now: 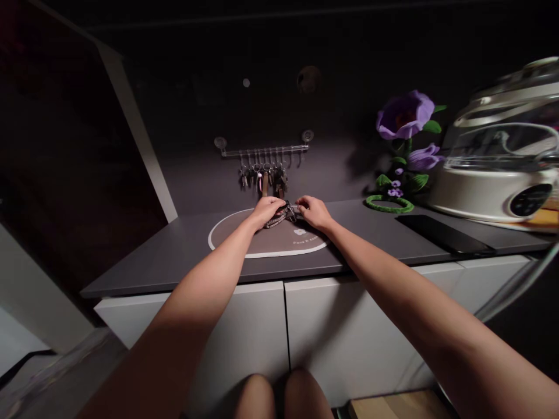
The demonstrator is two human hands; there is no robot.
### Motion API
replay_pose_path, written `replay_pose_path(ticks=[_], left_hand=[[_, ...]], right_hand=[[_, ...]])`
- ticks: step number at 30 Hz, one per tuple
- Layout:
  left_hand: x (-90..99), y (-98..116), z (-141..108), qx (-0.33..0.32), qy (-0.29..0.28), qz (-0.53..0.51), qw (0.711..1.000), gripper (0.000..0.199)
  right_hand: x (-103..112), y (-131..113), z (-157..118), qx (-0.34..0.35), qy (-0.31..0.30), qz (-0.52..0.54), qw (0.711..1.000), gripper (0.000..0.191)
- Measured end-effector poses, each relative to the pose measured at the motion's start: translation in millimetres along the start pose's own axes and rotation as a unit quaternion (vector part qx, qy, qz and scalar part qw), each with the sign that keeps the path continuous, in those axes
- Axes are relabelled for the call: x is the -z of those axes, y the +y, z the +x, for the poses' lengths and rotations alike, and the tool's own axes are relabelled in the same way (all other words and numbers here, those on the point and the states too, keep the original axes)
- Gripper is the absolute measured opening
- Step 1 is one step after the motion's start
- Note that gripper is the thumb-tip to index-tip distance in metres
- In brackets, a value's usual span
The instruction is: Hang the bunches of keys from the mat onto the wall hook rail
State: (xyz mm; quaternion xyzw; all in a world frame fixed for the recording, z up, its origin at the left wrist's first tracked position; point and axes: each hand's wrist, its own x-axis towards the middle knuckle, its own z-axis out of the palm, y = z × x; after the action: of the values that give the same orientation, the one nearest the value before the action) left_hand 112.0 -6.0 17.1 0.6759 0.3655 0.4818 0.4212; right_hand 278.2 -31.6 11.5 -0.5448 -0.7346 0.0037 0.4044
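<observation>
On the brown oval mat (244, 243), a keychain (276, 220) with a patterned strap and dark metal parts lies between my hands. My left hand (265, 212) grips it from the left, thumb and fingers closed around its upper part. Just right of the metal parts is my right hand (314, 212), its fingers curled into a pinch. Whatever sits between those fingertips is too small to make out. Behind both hands, a clear rail (266, 151) on the wall carries a row of hooks, with several bunches of keys (263, 176) hanging from them.
Purple craft flowers (406, 113) with a green ring base (390, 203) stand to the right. A black phone (444, 234) lies in front of a cream appliance (476, 189) with a clear cover. White cabinet doors (327, 320) are below the dark countertop (174, 256).
</observation>
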Motion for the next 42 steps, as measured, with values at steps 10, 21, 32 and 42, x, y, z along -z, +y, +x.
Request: replay_pose_path(ticks=[10, 21, 32, 42], left_hand=[[1.5, 16.0, -4.7, 0.067, 0.063, -0.224, 0.970, 0.007], [0.8, 23.1, -9.8, 0.081, 0.046, -0.322, 0.942, 0.008], [3.3, 22.6, -8.0, 0.116, 0.053, -0.310, 0.942, 0.011], [-1.2, 15.2, -6.1, 0.116, -0.003, -0.199, 0.973, 0.010]], right_hand=[[3.8, -9.2, -4.0, 0.017, -0.014, 0.024, 0.999, 0.023], [-0.6, -4.4, -0.2, 0.096, 0.051, 0.058, 0.992, 0.016], [5.4, -6.4, 0.9, 0.098, 0.122, 0.109, 0.982, 0.023], [7.9, -12.1, -0.6, 0.061, 0.130, 0.148, 0.979, 0.024]])
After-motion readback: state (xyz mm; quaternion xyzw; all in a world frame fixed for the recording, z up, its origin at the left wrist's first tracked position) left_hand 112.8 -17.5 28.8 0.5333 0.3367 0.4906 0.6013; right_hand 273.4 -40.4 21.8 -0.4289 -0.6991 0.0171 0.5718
